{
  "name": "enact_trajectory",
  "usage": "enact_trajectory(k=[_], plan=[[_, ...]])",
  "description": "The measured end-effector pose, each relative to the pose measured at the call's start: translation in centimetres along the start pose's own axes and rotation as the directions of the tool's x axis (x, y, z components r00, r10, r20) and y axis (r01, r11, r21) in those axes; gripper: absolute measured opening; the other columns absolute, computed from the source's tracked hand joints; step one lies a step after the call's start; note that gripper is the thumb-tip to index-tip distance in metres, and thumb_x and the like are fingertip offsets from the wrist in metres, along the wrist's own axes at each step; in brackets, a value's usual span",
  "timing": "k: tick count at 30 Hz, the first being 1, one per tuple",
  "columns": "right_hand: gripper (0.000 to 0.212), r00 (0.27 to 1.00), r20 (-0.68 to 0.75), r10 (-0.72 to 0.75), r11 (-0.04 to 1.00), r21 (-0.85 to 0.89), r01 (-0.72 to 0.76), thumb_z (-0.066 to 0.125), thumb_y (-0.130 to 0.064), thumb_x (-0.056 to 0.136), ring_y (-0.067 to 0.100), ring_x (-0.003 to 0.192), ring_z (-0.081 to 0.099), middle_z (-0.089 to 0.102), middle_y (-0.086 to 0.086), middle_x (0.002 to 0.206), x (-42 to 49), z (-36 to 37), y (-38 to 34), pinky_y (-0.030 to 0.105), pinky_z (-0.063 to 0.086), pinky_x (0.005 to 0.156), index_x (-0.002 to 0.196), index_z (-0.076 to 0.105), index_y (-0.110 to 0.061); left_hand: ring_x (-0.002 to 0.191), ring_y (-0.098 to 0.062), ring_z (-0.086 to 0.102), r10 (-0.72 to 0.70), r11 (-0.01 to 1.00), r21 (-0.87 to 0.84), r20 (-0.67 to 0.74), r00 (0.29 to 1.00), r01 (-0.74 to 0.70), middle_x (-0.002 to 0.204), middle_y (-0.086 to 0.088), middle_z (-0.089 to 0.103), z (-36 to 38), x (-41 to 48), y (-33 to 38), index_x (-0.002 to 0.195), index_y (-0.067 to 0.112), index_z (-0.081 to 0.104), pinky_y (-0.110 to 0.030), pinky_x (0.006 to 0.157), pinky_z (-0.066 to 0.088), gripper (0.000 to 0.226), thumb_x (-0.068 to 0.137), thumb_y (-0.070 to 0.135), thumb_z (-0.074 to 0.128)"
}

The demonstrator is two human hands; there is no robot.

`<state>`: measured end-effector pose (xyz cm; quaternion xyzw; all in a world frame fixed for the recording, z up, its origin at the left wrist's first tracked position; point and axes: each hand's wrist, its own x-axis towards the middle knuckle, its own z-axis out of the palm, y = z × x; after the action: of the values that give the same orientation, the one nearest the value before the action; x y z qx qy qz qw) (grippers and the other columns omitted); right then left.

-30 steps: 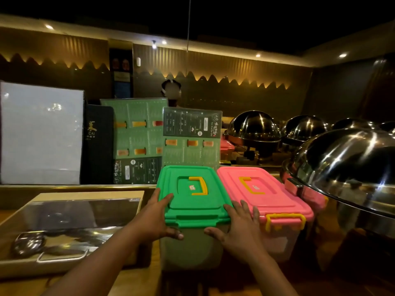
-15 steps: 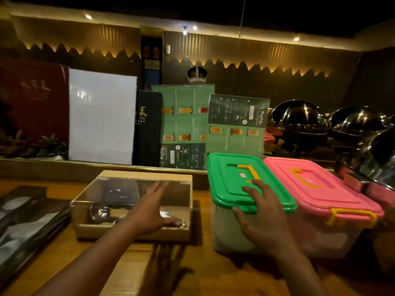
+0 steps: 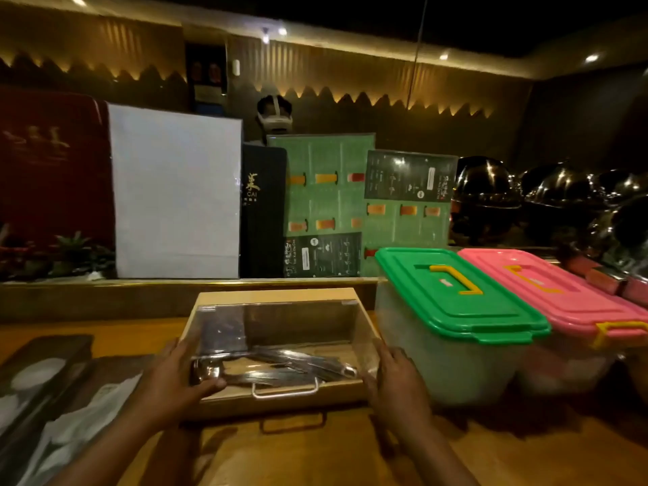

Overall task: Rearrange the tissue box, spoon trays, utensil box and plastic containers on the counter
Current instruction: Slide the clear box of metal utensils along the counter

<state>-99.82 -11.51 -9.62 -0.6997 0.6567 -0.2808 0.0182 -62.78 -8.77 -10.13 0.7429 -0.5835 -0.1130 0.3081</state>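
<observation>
Both hands clamp the utensil box: left hand on its left side, right hand on its right; green-lidded container sits just right of the right hand.

Pale wood for the utensil box, with a clear shiny plastic lid and a thin metal handle. Shiny metal utensils inside. Smooth brown wood for the counter. Green plastic lid and pink plastic lid, both smooth, on cloudy plastic tubs. Very shiny metal domes. Glossy menu cards.
</observation>
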Motion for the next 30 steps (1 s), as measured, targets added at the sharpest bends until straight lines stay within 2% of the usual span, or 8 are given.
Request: enact_trajectory(k=[3, 5, 8, 11, 16, 21, 27, 30], plan=[[0.06, 0.997, -0.068, -0.046, 0.979, -0.201, 0.032, 0.064, -0.047, 0.087, 0.024, 0.113, 0.052, 0.057, 0.004, 0.131, 0.1, 0.2, -0.3, 0.04, 0.049, 0.091, 0.141, 0.048, -0.027, 0.11, -0.025, 0.059, 0.045, 0.996, -0.076, -0.016, 0.999, -0.047, 0.129, -0.004, 0.059, 0.5, 0.4, -0.1, 0.148, 0.046, 0.026, -0.045, 0.083, 0.056, 0.115, 0.053, 0.054, 0.091], [0.061, 0.995, -0.054, -0.086, 0.948, -0.311, 0.065, 0.072, -0.038, 0.082, 0.028, 0.114, 0.052, 0.059, 0.009, 0.131, 0.4, 0.5, -0.1, 0.043, 0.05, 0.089, 0.136, 0.055, -0.018, 0.11, -0.027, 0.059, 0.07, 0.996, -0.057, -0.019, 0.997, -0.071, 0.129, -0.006, 0.06, 0.7, 0.8, 0.2, 0.149, 0.044, 0.027, -0.045, 0.082, 0.056, 0.115, 0.054, 0.051, 0.091], [0.063, 0.993, -0.021, -0.115, 0.9, -0.426, 0.095, 0.072, -0.021, 0.081, 0.032, 0.117, 0.051, 0.057, 0.014, 0.133, 1.0, 1.0, 0.2, 0.044, 0.048, 0.09, 0.138, 0.052, -0.006, 0.111, -0.029, 0.06, 0.09, 0.995, -0.027, -0.026, 0.996, -0.091, 0.13, -0.009, 0.061, 1.3, 1.6, 1.1, 0.151, 0.032, 0.033, -0.039, 0.079, 0.055, 0.111, 0.058, 0.046, 0.091], [0.062, 0.994, -0.013, -0.112, 0.875, -0.475, 0.092, 0.072, -0.016, 0.081, 0.034, 0.117, 0.05, 0.058, 0.016, 0.13, 1.9, 0.8, 0.7, 0.045, 0.046, 0.094, 0.137, 0.051, -0.003, 0.114, -0.031, 0.059, 0.088, 0.996, -0.017, -0.004, 0.996, -0.088, 0.135, -0.011, 0.059, 2.0, 2.5, 1.7, 0.152, 0.031, 0.033, -0.043, 0.082, 0.056, 0.112, 0.057, 0.051, 0.09], [0.061, 0.971, -0.013, -0.239, 0.803, -0.564, 0.19, 0.075, -0.012, 0.076, 0.041, 0.121, 0.053, 0.062, 0.022, 0.124, 3.5, 0.6, 1.7, 0.049, 0.042, 0.102, 0.134, 0.057, -0.008, 0.118, -0.033, 0.058, 0.086, 0.996, -0.033, 0.01, 0.996, -0.086, 0.138, -0.013, 0.057, 3.1, 3.8, 3.0, 0.152, 0.029, 0.033, -0.046, 0.087, 0.056, 0.112, 0.058, 0.049, 0.09], [0.057, 0.962, 0.006, -0.273, 0.763, -0.608, 0.22, 0.064, -0.001, 0.081, 0.047, 0.123, 0.049, 0.058, 0.03, 0.126, 5.0, 1.3, 2.6, 0.056, 0.034, 0.111, 0.137, 0.052, -0.002, 0.112, -0.031, 0.059, 0.121, 0.992, -0.024, 0.008, 0.993, -0.121, 0.13, -0.013, 0.061, 3.6, 5.1, 4.3, 0.152, 0.028, 0.032, -0.035, 0.077, 0.053, 0.109, 0.062, 0.043, 0.09], [0.052, 0.969, -0.018, -0.246, 0.767, -0.615, 0.183, 0.041, -0.001, 0.083, 0.048, 0.117, 0.054, 0.06, 0.032, 0.121, 6.1, 2.2, 3.0, 0.054, 0.037, 0.108, 0.132, 0.057, 0.0, 0.109, -0.028, 0.06, 0.142, 0.989, -0.029, 0.013, 0.99, -0.142, 0.127, -0.011, 0.062, 4.3, 6.1, 4.6, 0.154, 0.031, 0.028, -0.03, 0.073, 0.05, 0.112, 0.061, 0.045, 0.09], [0.05, 0.977, -0.014, -0.213, 0.776, -0.61, 0.16, 0.055, 0.005, 0.079, 0.05, 0.115, 0.055, 0.06, 0.034, 0.118, 6.6, 2.8, 3.0, 0.056, 0.039, 0.105, 0.129, 0.058, 0.004, 0.112, -0.03, 0.059, 0.148, 0.989, -0.029, 0.005, 0.989, -0.148, 0.13, -0.012, 0.061, 4.4, 6.3, 4.9, 0.153, 0.031, 0.029, -0.029, 0.073, 0.048, 0.111, 0.062, 0.042, 0.091]])
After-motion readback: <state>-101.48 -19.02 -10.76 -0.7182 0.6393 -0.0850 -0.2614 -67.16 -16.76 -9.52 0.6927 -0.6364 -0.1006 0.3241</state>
